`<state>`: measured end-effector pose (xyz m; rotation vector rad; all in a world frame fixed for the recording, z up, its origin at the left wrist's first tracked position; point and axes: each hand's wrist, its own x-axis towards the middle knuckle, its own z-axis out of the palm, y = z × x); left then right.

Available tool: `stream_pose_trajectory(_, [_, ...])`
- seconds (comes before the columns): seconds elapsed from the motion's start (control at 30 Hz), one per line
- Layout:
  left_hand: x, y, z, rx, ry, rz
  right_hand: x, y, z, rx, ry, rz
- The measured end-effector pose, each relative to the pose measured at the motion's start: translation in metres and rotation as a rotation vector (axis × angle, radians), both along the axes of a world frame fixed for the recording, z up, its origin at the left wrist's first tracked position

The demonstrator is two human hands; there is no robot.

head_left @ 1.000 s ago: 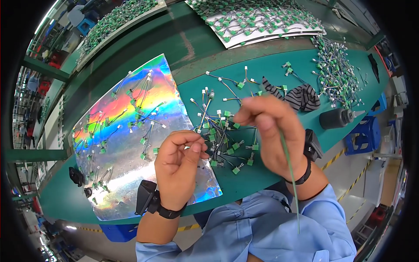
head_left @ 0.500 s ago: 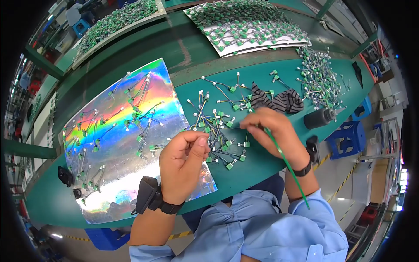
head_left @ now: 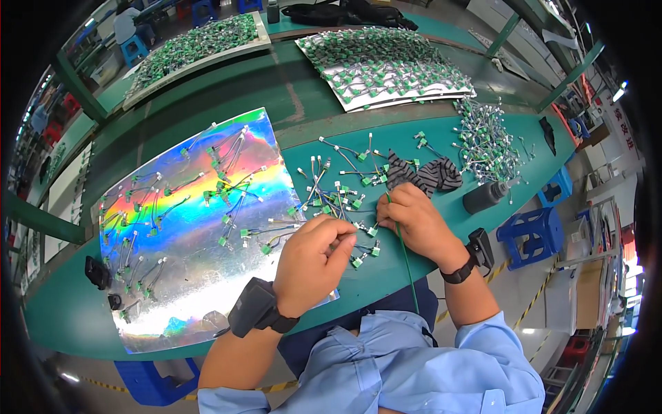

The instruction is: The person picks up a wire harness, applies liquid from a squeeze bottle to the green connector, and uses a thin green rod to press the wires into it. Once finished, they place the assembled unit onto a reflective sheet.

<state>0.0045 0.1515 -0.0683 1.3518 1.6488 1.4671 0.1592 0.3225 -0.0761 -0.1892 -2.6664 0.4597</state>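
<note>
My right hand (head_left: 412, 219) is closed round a thin green stick (head_left: 407, 270), whose long end hangs down toward my lap. Just to its left, my left hand (head_left: 314, 257) has thumb and fingertips pinched together; anything between them is hidden. Both hands hover at the near side of a loose heap of small wire leads with green and white connectors (head_left: 338, 200) on the green table (head_left: 369, 279). One connector (head_left: 373, 232) shows in the gap between the hands. Beyond my right hand lies a crumpled striped grey-and-black cloth (head_left: 431, 176).
More wire leads lie in groups on a shiny rainbow-coloured sheet (head_left: 200, 269) at left. At right are a dense pile of leads (head_left: 486, 141) and a dark bottle (head_left: 485, 198). White boards covered with leads (head_left: 386, 65) stand at the back. A blue stool (head_left: 531, 238) is beyond the right edge.
My two hands have come closer together. The left has shifted right and turned its back upward. The green stick has swung to hang more steeply. The view has tilted a little.
</note>
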Motion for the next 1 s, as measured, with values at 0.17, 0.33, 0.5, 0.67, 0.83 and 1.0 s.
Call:
stream_pose_trajectory(0.17, [0.002, 0.003, 0.003, 0.102, 0.205, 0.037, -0.002, -0.007, 0.012, -0.046, 0.06, -0.008])
stream_pose_trajectory(0.33, [-0.003, 0.003, 0.004, 0.335, 0.446, 0.058, -0.01, -0.023, 0.038, -0.194, 0.092, 0.034])
stream_pose_trajectory(0.5, [-0.001, -0.005, 0.009, 0.253, 0.105, 0.025, -0.012, -0.031, 0.047, -0.399, 0.101, 0.094])
stream_pose_trajectory(0.67, [-0.004, -0.008, 0.01, 0.294, 0.155, -0.007, -0.011, -0.033, 0.05, -0.624, 0.171, 0.135])
stream_pose_trajectory(0.83, [-0.003, -0.009, 0.009, 0.297, 0.045, -0.002, -0.007, -0.034, 0.05, -0.802, 0.205, 0.21])
stream_pose_trajectory(1.0, [-0.003, -0.011, 0.015, 0.289, 0.045, -0.013, -0.009, -0.031, 0.049, -0.698, 0.456, 0.056])
